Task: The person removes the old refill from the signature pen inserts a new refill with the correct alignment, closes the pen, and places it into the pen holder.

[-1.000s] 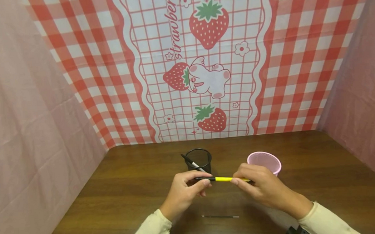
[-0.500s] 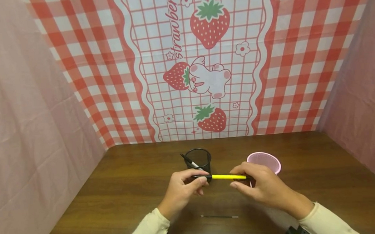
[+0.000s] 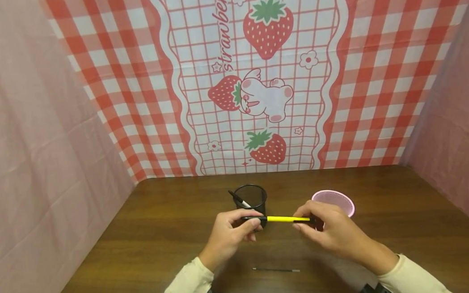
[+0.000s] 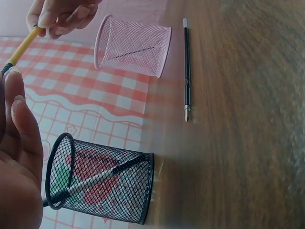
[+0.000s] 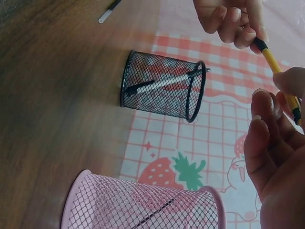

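Note:
A yellow pen [image 3: 283, 219] with black ends is held level above the table, between both hands. My left hand [image 3: 227, 232] pinches its black left end with thumb and fingers. My right hand [image 3: 336, 227] grips the other end, its thumb on the yellow barrel [image 5: 272, 60] in the right wrist view. Below the hands a slim dark pen refill [image 3: 276, 270] lies on the wooden table; the left wrist view shows its metal tip and pale far end. The pen's outermost right end is partly hidden by fingers in the head view.
Behind the left hand stands a black mesh pen cup [image 3: 250, 188] with a black and white pen [image 3: 237, 199] leaning in it. A pink mesh cup [image 3: 332, 198] stands behind the right hand, a thin dark stick [image 4: 136, 52] showing through its mesh. Checked cloth [image 3: 376, 88] hangs behind the table.
My right hand loosened its fingers half a second ago, baring more yellow barrel, and now closes nearer the pen's right end. The left hand keeps its pinch. The view shifts slightly.

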Tool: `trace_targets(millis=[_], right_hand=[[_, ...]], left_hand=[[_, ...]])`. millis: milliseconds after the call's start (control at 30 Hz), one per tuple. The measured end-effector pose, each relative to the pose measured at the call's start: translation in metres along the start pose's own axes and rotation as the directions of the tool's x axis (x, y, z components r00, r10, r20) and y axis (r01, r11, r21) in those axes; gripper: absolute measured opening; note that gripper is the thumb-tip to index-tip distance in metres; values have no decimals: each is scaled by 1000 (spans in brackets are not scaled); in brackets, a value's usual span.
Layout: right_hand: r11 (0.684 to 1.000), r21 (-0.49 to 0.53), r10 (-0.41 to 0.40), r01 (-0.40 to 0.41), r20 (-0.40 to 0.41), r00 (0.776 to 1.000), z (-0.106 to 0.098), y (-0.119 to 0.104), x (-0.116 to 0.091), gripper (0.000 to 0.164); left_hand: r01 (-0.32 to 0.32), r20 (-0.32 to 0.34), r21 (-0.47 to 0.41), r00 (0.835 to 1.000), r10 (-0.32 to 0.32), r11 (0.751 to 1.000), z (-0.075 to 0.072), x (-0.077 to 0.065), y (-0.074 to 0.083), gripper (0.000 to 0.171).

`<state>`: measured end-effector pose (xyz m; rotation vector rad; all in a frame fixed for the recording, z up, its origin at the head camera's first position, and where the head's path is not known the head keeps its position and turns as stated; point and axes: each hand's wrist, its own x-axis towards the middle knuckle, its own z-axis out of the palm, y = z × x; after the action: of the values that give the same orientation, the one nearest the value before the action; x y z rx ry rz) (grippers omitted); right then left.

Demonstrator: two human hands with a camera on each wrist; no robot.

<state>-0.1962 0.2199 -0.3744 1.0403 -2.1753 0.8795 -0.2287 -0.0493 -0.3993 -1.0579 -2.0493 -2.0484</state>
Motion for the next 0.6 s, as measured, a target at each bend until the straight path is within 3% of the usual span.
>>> trace_targets(millis=[333, 600], right_hand=[[998, 48, -40, 41, -13, 999, 1, 3, 0, 31], [998, 55, -42, 43, -10, 999, 0, 3, -2, 28]], left_hand=[[29, 7, -16, 1000, -29, 999, 2, 0, -1, 18], [-11, 17, -19, 1000, 11, 1000, 3, 0, -2, 18]])
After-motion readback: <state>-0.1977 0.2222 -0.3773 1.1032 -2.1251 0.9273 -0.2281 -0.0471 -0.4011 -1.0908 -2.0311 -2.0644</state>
